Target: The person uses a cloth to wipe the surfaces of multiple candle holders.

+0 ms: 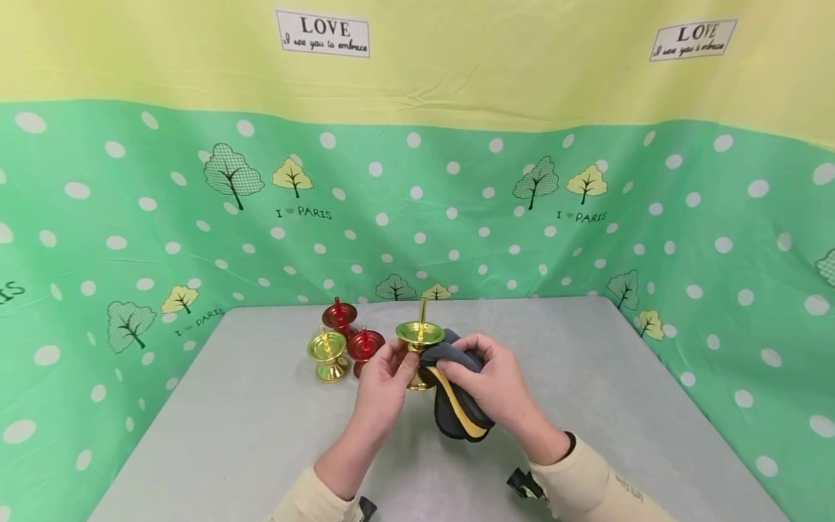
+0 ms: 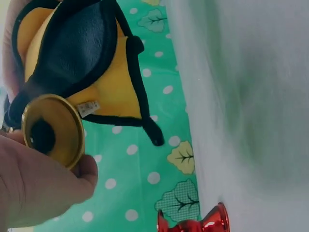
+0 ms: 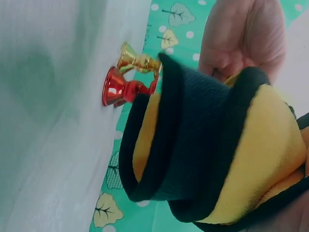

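Note:
Near the middle of the head view, a shiny gold candle holder (image 1: 420, 333) with a shallow dish and a thin upright stem is held above the grey table. My left hand (image 1: 381, 388) grips it below the dish with thumb and fingers. In the left wrist view the hollow round base (image 2: 72, 128) faces the camera. A folded dark grey and yellow cloth (image 1: 464, 406) with black edging is pinched in my right hand (image 1: 499, 380). Its upper fold touches the holder's side, just under the dish. In the right wrist view the cloth (image 3: 203, 121) hides most of the holder.
Left of my hands, another gold candle holder (image 1: 330, 368) and two red ones (image 1: 339, 316) stand close together on the grey table (image 1: 248, 406). A green and yellow printed curtain (image 1: 417, 167) rises behind the table and along both sides.

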The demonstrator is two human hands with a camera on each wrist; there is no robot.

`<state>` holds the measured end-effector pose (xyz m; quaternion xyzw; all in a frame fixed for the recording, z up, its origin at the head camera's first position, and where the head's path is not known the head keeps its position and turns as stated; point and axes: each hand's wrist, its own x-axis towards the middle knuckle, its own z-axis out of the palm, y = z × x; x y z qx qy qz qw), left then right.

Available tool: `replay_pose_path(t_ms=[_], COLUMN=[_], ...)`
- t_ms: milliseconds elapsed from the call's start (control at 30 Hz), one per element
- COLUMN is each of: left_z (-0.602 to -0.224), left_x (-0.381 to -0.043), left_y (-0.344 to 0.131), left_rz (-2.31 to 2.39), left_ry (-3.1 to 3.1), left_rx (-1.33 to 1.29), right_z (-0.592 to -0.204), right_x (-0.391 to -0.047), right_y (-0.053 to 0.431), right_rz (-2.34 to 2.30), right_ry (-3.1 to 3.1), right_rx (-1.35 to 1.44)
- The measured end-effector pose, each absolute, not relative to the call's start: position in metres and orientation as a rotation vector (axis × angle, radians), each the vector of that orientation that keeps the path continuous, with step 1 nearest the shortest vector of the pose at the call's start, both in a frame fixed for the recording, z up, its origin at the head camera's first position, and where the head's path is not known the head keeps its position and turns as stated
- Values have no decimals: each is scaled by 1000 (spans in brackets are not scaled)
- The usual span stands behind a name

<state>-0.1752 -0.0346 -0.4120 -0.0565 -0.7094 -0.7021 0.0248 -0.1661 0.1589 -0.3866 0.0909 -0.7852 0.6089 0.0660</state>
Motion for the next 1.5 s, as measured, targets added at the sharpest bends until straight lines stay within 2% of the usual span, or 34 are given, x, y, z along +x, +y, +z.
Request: replay_pose_path(t_ms=[167,567,900,1167,1333,1500], left_z=[-413,-412,-408,-404,-408,-411], left_x=[-175,-172,-164,-165,-167,-169], left_y=[-32,-37,-35,-36,-35,-30], left_rz=[-2094,-2262,-2053,-2237,-2164,-2060], left_ry=[-2185,-2196,-2292,-2127,-2205,-2243], left_rx=[-113,-269,-275,-178,-214,-132], right_z=[-386,-384,-381,-381,-385,-385], right_x=[-160,-167,-155,-160,-162,-158], right_y=[156,162,153,156,158,157], right_rz=[1867,1932,1860,1853,1864,1887], right_ry=[-2343,-2321,-2330,-2337,-2351,-2345], right_rx=[287,214,239,242,217,229])
